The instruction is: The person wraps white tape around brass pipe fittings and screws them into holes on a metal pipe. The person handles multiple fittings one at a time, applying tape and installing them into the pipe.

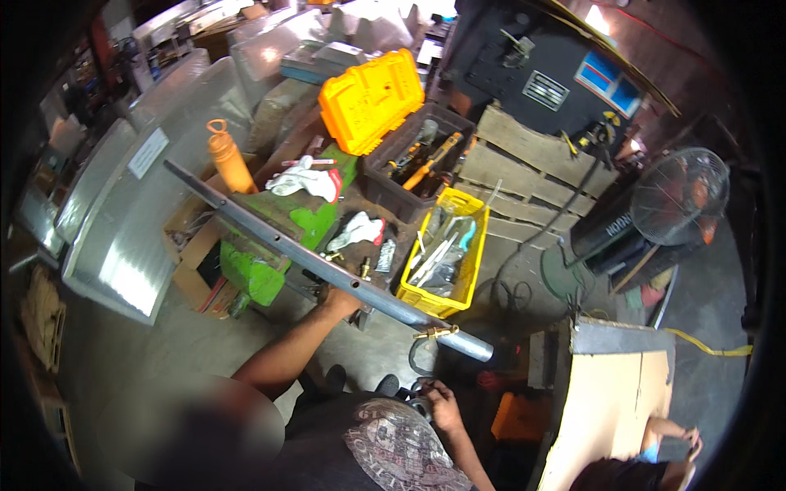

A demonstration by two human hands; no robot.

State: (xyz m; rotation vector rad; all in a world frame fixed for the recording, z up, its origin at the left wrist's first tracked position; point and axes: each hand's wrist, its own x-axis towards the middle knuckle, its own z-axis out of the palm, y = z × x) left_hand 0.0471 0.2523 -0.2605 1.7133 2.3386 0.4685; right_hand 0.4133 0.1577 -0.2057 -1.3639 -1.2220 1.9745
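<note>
Neither of my own hands shows in the head view. A long grey metal pipe (327, 270) runs diagonally across a green bench vise (262, 274), and a brass fitting (436, 332) sits near its lower end. A person in a dark printed shirt (393, 446) stands below me. One of that person's hands (340, 303) rests under the pipe beside the vise. Their other hand (440, 403) is at a dark round object close to their waist; what it is I cannot tell.
A yellow crate (458, 282) of hand tools and an open tool case with a yellow lid (368, 98) sit behind the pipe, near white gloves (307, 178) and an orange cylinder (231, 162). Wooden pallets (524, 176), a floor fan (679, 196), a plywood board (610, 409) and another person (655, 462) are on the right.
</note>
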